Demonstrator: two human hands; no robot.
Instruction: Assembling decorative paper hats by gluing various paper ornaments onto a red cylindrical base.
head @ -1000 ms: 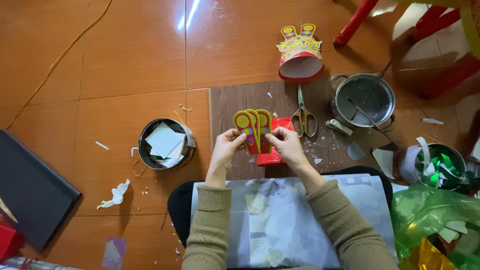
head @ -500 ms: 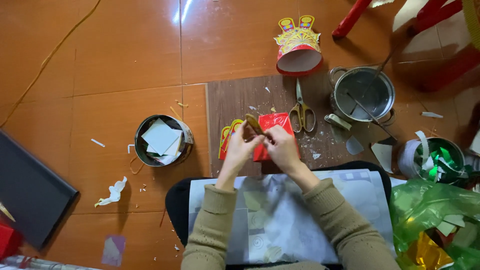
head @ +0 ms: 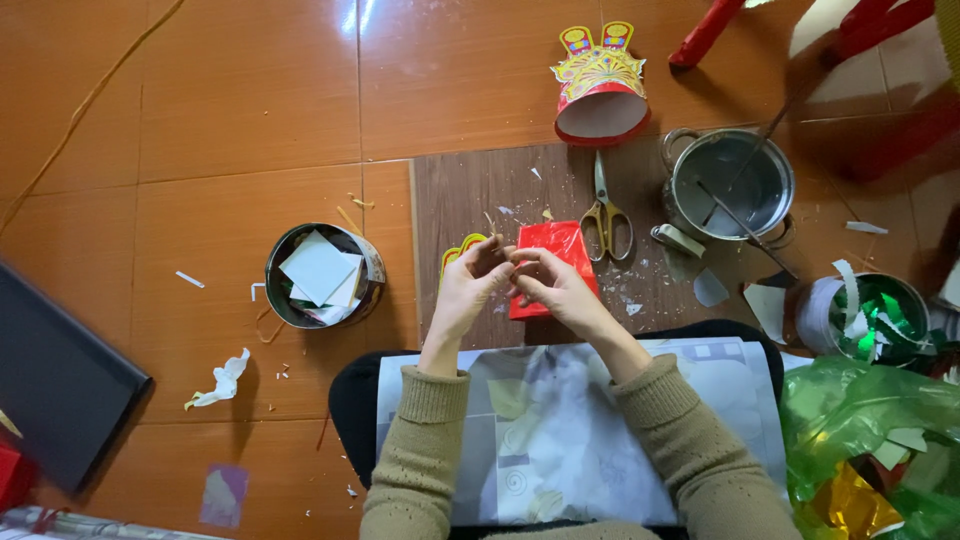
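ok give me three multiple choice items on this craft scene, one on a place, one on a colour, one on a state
1. Where do the scissors lie?
A. on the brown board, right of the red paper piece
B. inside the steel pot
C. on the person's lap

2. What colour is the paper piece under the hands?
A. blue
B. red
C. white

3. How do the two hands stand?
A. flat on the floor, far apart
B. one holding the scissors
C. close together, fingertips meeting above the board

Answers:
1. A, the scissors rest on the board beside the red piece.
2. B, it shows red behind the right hand.
3. C, the left hand and right hand pinch at one spot; what they pinch is too small to tell.
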